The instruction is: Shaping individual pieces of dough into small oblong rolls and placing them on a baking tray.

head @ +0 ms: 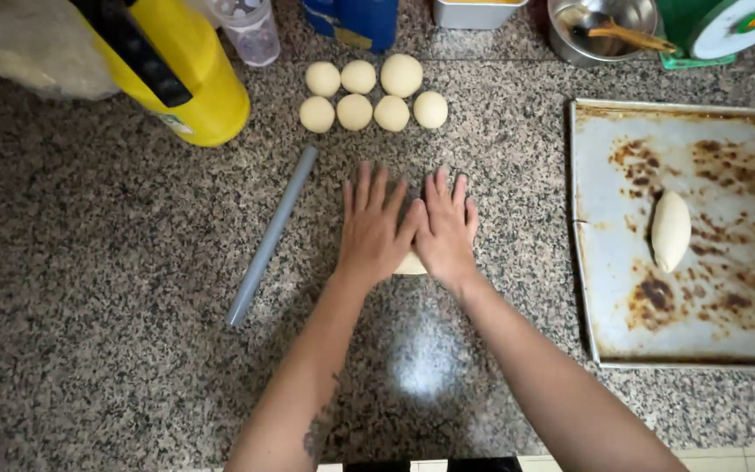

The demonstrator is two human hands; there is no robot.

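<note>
Granite counter point(98, 288): speckled grey-brown stone, fills most of the frame, bright glare spot at lower centre.
Left hand point(376, 229): flat, palm down, fingers spread & pointing to the top of the frame; pressed on the dough piece, pinching nothing.
Right hand point(446, 229): same pose – flat, fingers a bit apart, its thumb side touching the left hand at centre frame.
Dough piece point(411, 264): pale, nearly all hidden under both palms; only a small edge shows between the wrists, centre of the frame, on the counter.
Dough balls point(373, 94): seven round pale balls in two rows, upper centre, just above the fingertips; three in the upper row, four in the lower, the upper-right one the biggest.
Rolling pin point(271, 236): thin grey rod, lies diagonally left of the left hand, near but not touching.
Baking tray point(622, 175): worn metal w/ brown burnt stains, right side of the frame, well apart from the hands.
Shaped loaf point(670, 231): one oval dough piece lying on the tray, long axis approx. vertical in the frame.
Yellow bottle point(176, 70): big, w/ black strip, upper left – tilted.
Top edge: clear plastic jar point(251, 31), blue container point(356, 19), metal pot point(600, 31) w/ wooden spoon point(626, 35) inside.
</note>
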